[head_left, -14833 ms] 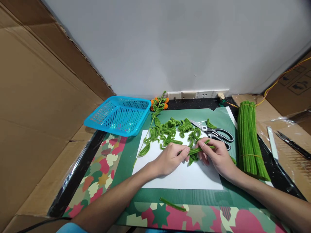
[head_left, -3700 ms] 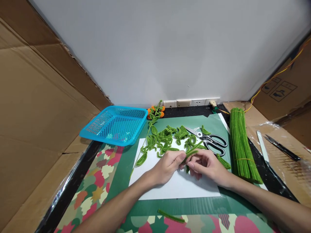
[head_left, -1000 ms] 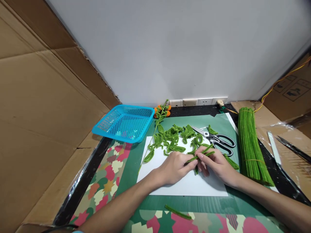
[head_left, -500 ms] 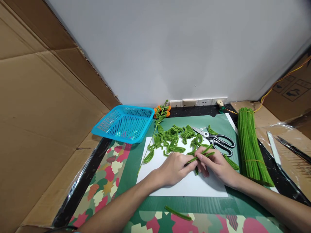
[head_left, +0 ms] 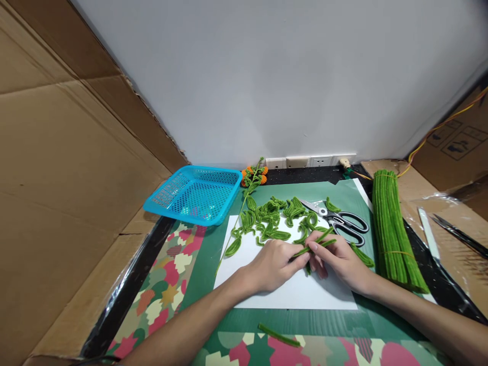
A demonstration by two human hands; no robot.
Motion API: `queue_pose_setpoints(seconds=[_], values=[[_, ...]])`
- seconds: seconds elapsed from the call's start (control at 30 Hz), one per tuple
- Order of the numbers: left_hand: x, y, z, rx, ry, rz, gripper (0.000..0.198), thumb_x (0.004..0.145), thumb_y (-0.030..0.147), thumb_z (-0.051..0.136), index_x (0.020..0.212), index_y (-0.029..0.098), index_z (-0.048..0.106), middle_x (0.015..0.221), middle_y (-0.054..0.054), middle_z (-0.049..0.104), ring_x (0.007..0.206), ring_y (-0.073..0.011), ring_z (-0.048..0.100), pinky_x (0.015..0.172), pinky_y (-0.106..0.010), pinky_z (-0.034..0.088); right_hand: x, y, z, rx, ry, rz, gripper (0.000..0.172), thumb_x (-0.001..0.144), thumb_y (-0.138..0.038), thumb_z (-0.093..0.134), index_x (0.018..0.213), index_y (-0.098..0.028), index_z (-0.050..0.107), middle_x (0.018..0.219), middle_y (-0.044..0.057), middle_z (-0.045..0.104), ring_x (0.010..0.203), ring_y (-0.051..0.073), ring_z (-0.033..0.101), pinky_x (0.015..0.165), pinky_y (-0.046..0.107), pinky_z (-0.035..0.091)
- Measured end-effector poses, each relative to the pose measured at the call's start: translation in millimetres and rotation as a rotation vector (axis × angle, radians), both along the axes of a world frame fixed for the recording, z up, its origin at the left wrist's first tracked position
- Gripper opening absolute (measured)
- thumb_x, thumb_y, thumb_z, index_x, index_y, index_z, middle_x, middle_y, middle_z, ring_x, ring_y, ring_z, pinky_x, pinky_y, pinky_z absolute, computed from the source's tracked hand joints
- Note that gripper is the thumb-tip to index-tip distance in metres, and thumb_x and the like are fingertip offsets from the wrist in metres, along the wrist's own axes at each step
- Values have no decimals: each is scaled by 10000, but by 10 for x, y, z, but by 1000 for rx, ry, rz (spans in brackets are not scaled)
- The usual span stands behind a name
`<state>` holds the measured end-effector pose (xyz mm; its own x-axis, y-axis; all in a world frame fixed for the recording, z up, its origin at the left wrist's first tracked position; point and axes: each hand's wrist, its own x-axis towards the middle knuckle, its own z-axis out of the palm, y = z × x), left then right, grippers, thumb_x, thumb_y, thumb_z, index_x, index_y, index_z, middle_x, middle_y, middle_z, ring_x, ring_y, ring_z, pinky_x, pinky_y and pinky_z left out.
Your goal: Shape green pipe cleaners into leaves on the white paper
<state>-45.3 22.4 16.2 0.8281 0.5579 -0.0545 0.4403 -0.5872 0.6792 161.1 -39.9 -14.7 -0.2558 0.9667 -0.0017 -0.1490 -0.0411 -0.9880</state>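
Over the white paper (head_left: 263, 297), my left hand (head_left: 276, 264) and my right hand (head_left: 337, 259) meet, both closed on green pipe cleaners (head_left: 324, 243). The strands lie slantwise between the fingers, and two ends stick out above my right hand. My fingers hide where they join. Just beyond my hands lies a loose pile of looped green pipe-cleaner leaves (head_left: 269, 211). Black-and-grey scissors (head_left: 339, 218) rest with open blades behind my right hand. One short green pipe-cleaner piece (head_left: 279, 335) lies near the front edge.
A blue perforated basket (head_left: 194, 195) stands at the back left. Beside it is a pipe-cleaner stem with orange flowers (head_left: 253, 175). A thick tied bundle of green pipe cleaners (head_left: 396, 234) lies at the right. Farther right are tweezers (head_left: 461, 235). Cardboard (head_left: 76, 152) walls the left side.
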Motion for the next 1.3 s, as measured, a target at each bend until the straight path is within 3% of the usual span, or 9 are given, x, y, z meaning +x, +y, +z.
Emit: queue_pose_setpoints(seconds=[1.3], values=[[0, -1, -2, -13, -13, 4, 395, 1095, 390, 494, 854, 175, 721, 760, -7, 696, 667, -122, 583, 650, -248, 346, 4, -4, 13, -15, -5, 9, 424, 1062, -551, 627, 875, -171, 644, 655, -13, 620, 518, 110, 553, 526, 251, 431]])
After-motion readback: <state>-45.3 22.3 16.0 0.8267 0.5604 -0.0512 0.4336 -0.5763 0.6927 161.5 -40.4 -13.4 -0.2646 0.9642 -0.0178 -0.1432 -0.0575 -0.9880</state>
